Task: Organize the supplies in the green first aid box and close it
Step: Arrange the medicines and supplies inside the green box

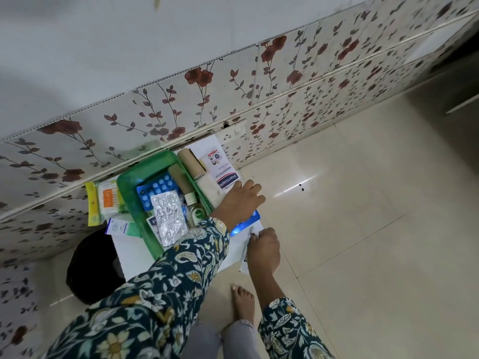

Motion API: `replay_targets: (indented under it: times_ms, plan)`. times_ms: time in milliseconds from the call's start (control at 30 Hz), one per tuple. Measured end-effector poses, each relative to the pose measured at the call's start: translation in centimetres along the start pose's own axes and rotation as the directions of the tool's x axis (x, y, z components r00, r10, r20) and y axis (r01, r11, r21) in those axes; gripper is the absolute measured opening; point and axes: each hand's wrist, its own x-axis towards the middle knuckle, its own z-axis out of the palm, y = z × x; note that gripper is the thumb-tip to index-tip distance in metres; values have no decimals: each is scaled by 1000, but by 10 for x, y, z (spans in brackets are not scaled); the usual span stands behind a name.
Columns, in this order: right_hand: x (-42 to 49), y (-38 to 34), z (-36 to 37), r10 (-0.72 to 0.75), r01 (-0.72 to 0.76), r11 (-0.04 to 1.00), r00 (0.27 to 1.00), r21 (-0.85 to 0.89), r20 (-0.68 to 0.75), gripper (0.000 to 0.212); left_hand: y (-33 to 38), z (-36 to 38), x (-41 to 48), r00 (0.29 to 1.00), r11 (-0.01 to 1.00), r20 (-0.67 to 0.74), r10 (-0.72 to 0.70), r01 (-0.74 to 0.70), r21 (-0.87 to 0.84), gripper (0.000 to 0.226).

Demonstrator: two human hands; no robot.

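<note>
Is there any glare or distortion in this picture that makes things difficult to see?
Head view: wide-angle bending tilts the wall and floor; a bright streak of glare lies on the floor tiles; a glare spot whitens the blue packet under the left hand; edges look soft.

Green first aid box (129, 186), translucent plastic. Inside, left of the left hand (239, 200): blue blister pack (158, 186) showing white round pills, crinkled silver foil strip (168, 216), tan bandage roll (181, 181), clear bottle (195, 211) wearing a green label and white cap. Just beyond that hand: white Hansaplast packet (224, 177) carrying blue and red print. Shiny blue pack (248, 221) peeking from under the same hand. Right hand (263, 248) sitting on white paper. Far side of the box: yellow strip (92, 203), orange-and-white packet (108, 199). Sleeves (166, 275) showing dark teal with cream and mustard floral-paisley print. Wall panel (259, 81) showing cream with maroon flowers, grey leaves. Floor tiles (363, 216) reading beige.
</note>
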Motion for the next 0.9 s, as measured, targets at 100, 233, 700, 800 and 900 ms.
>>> replay_targets:
  times_ms: [100, 233, 700, 800, 900]
  plan:
    - [2, 1, -2, 8, -7, 997, 1000, 76, -10, 17, -1, -6, 2, 1000, 999, 6, 16, -16, -40, 39]
    - [4, 2, -10, 52, -48, 978, 999, 205, -16, 15, 2, -13, 5, 998, 996, -26, 50, -52, -71, 35]
    - [-42, -45, -50, -189, 155, 874, 981, 460, 29, 20, -72, -74, -102, 747, 318, -10, -664, 270, -909, 18]
    - [-55, -85, -33, -348, 287, 883, 932, 371, 106, 26, -97, -57, -146, 673, 263, 81, -735, 393, -881, 15]
    - [-61, -118, -8, -448, 417, 887, 882, 199, 149, 29, -103, -24, -159, 659, 254, 201, -724, 527, -811, 12]
